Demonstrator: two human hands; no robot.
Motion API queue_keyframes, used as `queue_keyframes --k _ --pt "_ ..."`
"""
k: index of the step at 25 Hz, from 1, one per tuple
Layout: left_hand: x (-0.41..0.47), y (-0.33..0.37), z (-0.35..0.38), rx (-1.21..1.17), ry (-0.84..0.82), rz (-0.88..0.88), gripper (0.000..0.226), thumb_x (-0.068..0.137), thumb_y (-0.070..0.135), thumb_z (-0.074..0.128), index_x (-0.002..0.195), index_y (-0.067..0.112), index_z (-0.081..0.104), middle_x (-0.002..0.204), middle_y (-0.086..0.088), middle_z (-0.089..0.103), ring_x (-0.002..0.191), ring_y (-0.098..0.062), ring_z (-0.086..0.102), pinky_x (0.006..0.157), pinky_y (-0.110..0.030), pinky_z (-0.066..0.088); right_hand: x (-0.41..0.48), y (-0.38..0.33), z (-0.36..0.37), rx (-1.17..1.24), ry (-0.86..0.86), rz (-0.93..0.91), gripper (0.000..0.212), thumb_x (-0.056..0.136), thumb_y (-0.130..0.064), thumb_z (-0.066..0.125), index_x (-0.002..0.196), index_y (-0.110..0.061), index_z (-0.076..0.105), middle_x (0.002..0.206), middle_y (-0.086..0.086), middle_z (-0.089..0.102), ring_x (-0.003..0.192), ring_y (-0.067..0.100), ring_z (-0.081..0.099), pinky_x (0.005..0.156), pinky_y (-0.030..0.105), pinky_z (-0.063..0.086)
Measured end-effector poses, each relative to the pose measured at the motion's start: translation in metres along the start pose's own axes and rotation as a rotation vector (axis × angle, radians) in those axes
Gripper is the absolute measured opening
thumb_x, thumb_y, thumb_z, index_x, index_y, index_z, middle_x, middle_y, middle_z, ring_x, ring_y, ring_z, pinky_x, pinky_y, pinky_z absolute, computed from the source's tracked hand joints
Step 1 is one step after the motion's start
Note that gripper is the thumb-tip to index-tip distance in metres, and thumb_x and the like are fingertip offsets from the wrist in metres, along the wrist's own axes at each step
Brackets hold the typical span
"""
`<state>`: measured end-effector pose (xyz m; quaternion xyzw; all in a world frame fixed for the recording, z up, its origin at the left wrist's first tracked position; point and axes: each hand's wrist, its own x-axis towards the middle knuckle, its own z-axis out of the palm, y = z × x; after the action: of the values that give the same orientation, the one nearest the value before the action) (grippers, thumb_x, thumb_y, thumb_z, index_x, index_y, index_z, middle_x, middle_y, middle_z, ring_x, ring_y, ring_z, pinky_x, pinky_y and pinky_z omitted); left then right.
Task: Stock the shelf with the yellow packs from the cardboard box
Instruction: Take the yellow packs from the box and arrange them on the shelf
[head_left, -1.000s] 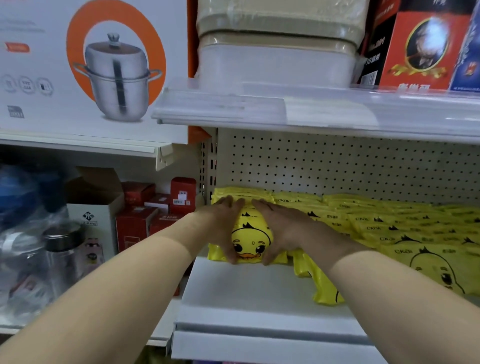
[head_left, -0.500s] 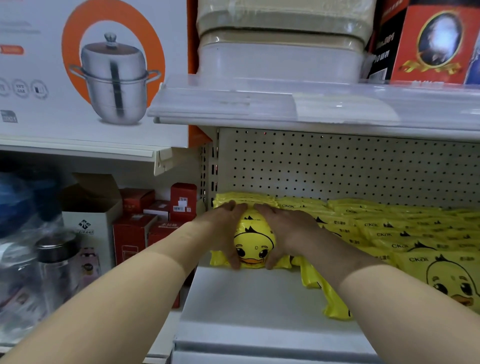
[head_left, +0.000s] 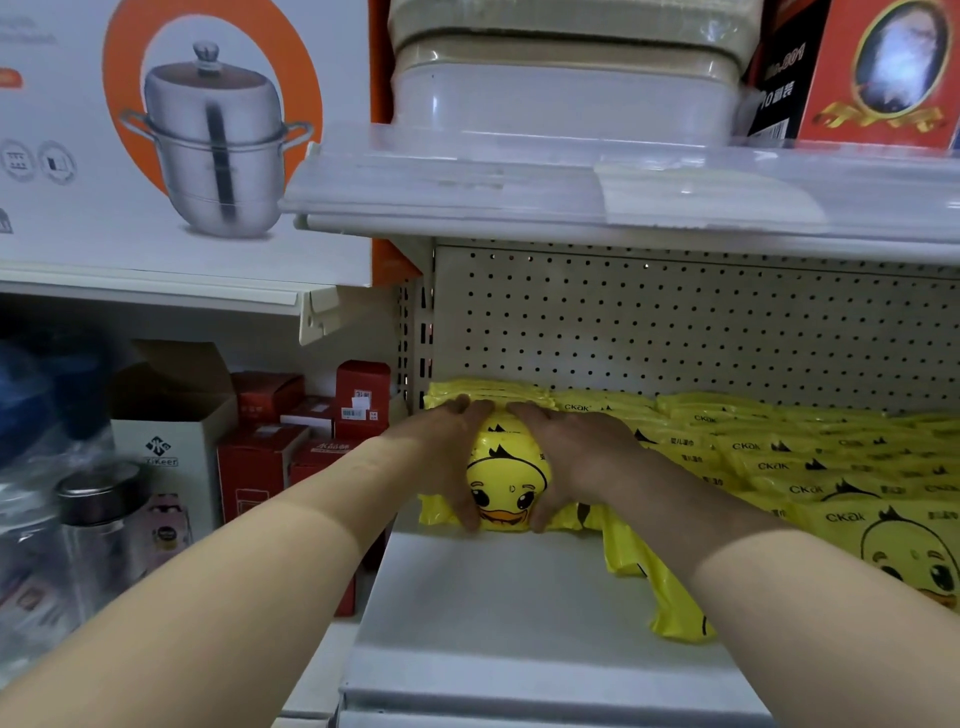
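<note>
A yellow pack (head_left: 506, 483) with a duck face lies at the left end of the white shelf (head_left: 493, 613), in front of a stack of like packs. My left hand (head_left: 447, 447) grips its left side and my right hand (head_left: 576, 452) grips its right side, fingers over the top and thumbs at the front edge. Rows of yellow packs (head_left: 779, 447) fill the shelf to the right. One more yellow pack (head_left: 670, 608) lies askew under my right forearm. The cardboard box is out of view.
The perforated back panel (head_left: 675, 332) closes the bay, and an upper shelf (head_left: 571, 192) with containers hangs low above it. On the left bay stand red boxes (head_left: 260, 467), a white carton (head_left: 171, 447) and glass jars (head_left: 98, 519). Bare shelf lies in front of the packs.
Both hands stay on the same duck pack at the shelf's left end. The pack has hardly moved; the view has shifted slightly downward.
</note>
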<state>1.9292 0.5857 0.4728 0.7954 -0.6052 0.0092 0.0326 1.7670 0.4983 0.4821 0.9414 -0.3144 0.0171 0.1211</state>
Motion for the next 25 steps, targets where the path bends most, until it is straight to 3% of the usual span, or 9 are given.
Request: queue_keyframes --k 6,10,13,18,22,25 --pt "-0.009 0.000 0.003 0.012 0.040 0.011 0.143 0.043 0.048 0.094 0.152 0.031 0.004 0.159 -0.003 0.018 0.139 -0.032 0.035 0.102 -0.048 0.046 -0.007 -0.003 0.000 0.060 0.018 -0.013 0.136 0.049 -0.057 0.091 0.154 -0.034 0.009 0.155 -0.006 0.037 0.134 0.023 0.047 0.093 0.037 0.047" --pt "-0.018 -0.009 0.004 -0.048 -0.023 0.053 0.149 0.046 0.052 0.093 0.151 0.040 -0.012 0.163 0.004 -0.008 0.149 -0.029 0.012 0.113 -0.049 0.034 -0.018 0.002 -0.006 0.099 -0.021 -0.063 0.140 0.051 -0.054 0.092 0.155 -0.035 0.001 0.163 -0.009 0.017 0.144 0.019 0.033 0.106 0.035 0.040" --pt "-0.019 -0.014 0.002 -0.024 -0.061 0.072 0.147 0.051 0.047 0.092 0.150 0.040 -0.015 0.162 0.005 -0.014 0.150 -0.028 0.005 0.116 -0.049 0.029 -0.017 0.008 -0.011 0.085 -0.086 -0.091 0.143 0.052 -0.050 0.092 0.155 -0.035 -0.005 0.165 -0.011 0.005 0.148 0.018 0.024 0.112 0.033 0.034" --pt "-0.013 -0.013 0.001 -0.040 -0.018 0.054 0.140 0.054 0.039 0.093 0.152 0.039 -0.007 0.163 0.005 -0.006 0.148 -0.030 0.015 0.112 -0.049 0.035 -0.011 0.003 -0.008 -0.049 0.007 -0.094 0.136 0.057 -0.055 0.089 0.157 -0.027 0.001 0.163 -0.003 0.020 0.144 0.020 0.032 0.109 0.034 0.035" --pt "-0.015 -0.010 -0.002 0.071 -0.057 0.035 0.145 0.047 0.059 0.089 0.152 0.037 -0.008 0.163 0.004 -0.009 0.148 -0.031 0.015 0.110 -0.051 0.037 -0.014 0.003 -0.008 -0.058 -0.019 -0.092 0.139 0.057 -0.059 0.087 0.157 -0.027 -0.003 0.165 -0.004 0.010 0.148 0.020 0.024 0.116 0.038 0.025" --pt "-0.018 -0.003 -0.001 0.075 -0.093 0.010 0.149 0.039 0.074 0.082 0.152 0.038 -0.007 0.163 0.003 -0.009 0.149 -0.031 0.009 0.112 -0.052 0.034 -0.018 0.003 -0.006 0.051 -0.077 -0.083 0.144 0.053 -0.073 0.080 0.157 -0.028 -0.008 0.166 -0.007 -0.003 0.152 0.018 0.011 0.121 0.038 0.016"
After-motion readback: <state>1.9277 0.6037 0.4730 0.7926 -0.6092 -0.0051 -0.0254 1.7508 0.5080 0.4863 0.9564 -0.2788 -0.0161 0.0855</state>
